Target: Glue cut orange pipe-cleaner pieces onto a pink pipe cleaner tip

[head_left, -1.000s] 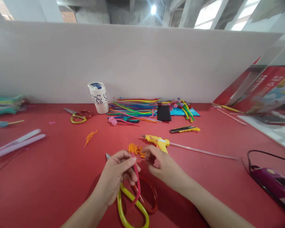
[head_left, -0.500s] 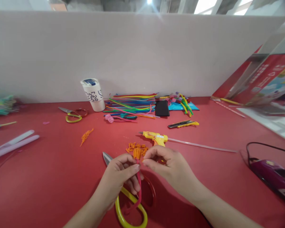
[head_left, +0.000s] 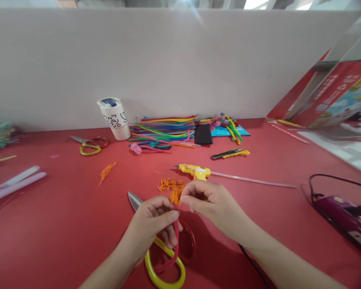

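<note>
My left hand (head_left: pixel 153 220) pinches a pinkish-red fuzzy stem (head_left: pixel 176 235) just below its top; the lower end of the stem curves to the left. A tuft of short orange fuzzy pieces (head_left: pixel 175 196) crowns the stem. At the tuft's right side, my right hand (head_left: pixel 212 202) is closed in a pinch on a small orange piece, mostly covered by the fingertips. Loose orange pieces (head_left: pixel 168 184) lie in a pile just behind the tuft. Large scissors (head_left: pixel 149 267) with yellow and red handles rest beneath my left hand.
A yellow glue gun (head_left: pixel 195 171) with a long glue stick lies behind my right hand. Farther back are a utility knife (head_left: pixel 230 153), a black phone-like slab (head_left: pixel 203 134), colourful pipe cleaners (head_left: pixel 162 130), a white tumbler (head_left: pixel 114 120) and smaller scissors (head_left: pixel 90 146). A purple power strip (head_left: pixel 343 216) sits right.
My right hand's fingertips have closed in against the right side of the orange tuft. My left hand keeps its hold on the stem. The whole view has shifted slightly.
</note>
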`<state>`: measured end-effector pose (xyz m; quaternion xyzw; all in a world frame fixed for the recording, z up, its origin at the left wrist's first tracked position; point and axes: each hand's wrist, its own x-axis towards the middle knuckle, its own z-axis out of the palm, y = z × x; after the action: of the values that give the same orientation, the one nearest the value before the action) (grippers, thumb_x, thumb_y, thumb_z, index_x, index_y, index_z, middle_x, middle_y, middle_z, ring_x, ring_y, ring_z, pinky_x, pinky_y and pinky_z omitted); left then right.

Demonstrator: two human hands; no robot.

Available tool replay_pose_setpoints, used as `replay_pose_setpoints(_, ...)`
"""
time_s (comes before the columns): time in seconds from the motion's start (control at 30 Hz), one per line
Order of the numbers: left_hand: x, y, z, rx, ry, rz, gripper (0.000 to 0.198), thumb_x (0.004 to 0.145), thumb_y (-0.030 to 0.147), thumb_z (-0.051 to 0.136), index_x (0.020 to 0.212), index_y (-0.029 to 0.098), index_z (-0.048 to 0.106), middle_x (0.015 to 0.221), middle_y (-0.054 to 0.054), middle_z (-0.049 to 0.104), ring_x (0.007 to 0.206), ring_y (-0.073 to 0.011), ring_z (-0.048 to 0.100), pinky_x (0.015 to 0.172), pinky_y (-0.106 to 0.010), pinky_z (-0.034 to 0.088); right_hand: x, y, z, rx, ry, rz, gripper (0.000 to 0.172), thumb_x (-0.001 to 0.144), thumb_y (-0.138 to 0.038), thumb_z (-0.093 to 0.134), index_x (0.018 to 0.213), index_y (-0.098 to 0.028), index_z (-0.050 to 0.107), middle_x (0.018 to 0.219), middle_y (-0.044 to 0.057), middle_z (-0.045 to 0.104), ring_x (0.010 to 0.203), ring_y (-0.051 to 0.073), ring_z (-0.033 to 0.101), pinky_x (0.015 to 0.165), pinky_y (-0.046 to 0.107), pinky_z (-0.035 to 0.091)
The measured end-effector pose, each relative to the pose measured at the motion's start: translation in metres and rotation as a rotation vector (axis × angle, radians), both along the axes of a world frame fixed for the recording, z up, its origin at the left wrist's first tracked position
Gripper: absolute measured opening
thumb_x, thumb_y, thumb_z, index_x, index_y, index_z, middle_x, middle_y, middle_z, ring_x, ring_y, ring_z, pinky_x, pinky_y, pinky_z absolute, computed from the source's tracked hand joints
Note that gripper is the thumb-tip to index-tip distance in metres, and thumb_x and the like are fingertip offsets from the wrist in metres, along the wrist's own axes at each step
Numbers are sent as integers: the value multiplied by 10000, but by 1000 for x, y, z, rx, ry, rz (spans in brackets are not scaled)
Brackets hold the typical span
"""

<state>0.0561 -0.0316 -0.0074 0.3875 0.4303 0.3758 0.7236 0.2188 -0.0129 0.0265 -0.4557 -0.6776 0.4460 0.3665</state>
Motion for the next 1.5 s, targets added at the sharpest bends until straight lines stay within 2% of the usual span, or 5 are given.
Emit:
replay_pose_setpoints(0.27,0,0,1,-18,-6,-7,144,713,233,632,685,150,518,499,-6,648,316,-87,543,317,-153,436,-2,-3,-4,120,-81,-62,89,765,-160,564,681,-183,548,599,-50,571,536,78,515,485,163,403)
replay_pose_setpoints(0.37,0,-1,3,-51,-59,10,146,703,232,641,710,151,520,512,-9,654,315,-81,540,315,-148,435,0,-5,-9,321,-174,-102,14,783,-197,572,788,-199,559,599,-50,543,515,82,496,481,173,398)
replay_pose_setpoints(0.57,-1,-1,5,-82,-102,29,173,690,247,665,718,151,524,522,-11,653,318,-81,539,306,-144,427,0,-9,-20,773,-347,-107,142,826,-231,533,953,-176,563,698,20,609,626,127,562,575,222,427)
replay_pose_setpoints(1.33,-2,-3,1,10,-11,45,161,700,276,668,731,155,566,548,-2,644,339,-94,558,324,-162,440,-5,-9,-23,916,-407,-114,88,838,-170,506,917,-170,545,711,30,646,616,137,581,572,240,443)
replay_pose_setpoints(1.5,-1,-3,6,87,12,103,146,676,256,683,692,173,564,442,46,583,324,-94,536,331,-172,447,-3,-11,-23,960,-352,-105,159,814,-151,545,970,-174,523,742,42,653,643,147,587,585,254,450)
